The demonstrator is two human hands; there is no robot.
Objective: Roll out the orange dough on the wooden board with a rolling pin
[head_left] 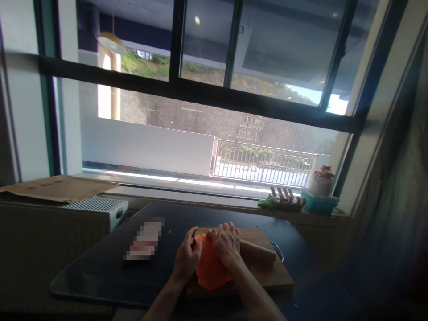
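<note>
A thin, flattened sheet of orange dough or clay [211, 269] lies on a wooden board [279, 277]. Across the board slants a wooden rolling pin [259, 250], its right part bare. My right hand [228, 244] is over the pin's left part, gripping it from above with the fingers curving over the far side. At the sheet's left edge is my left hand [187, 256], thumb and forefinger apart. Its fingertips seem to touch that edge, though the underside of the hand is hidden.
The board sits on a dark table [100, 276] and has a metal handle [278, 252]. A blurred-out item [143, 240] lies to the left. By the window are a teal container [319, 203], a dark slotted object with green [281, 200], and brown cardboard [56, 187] on a radiator.
</note>
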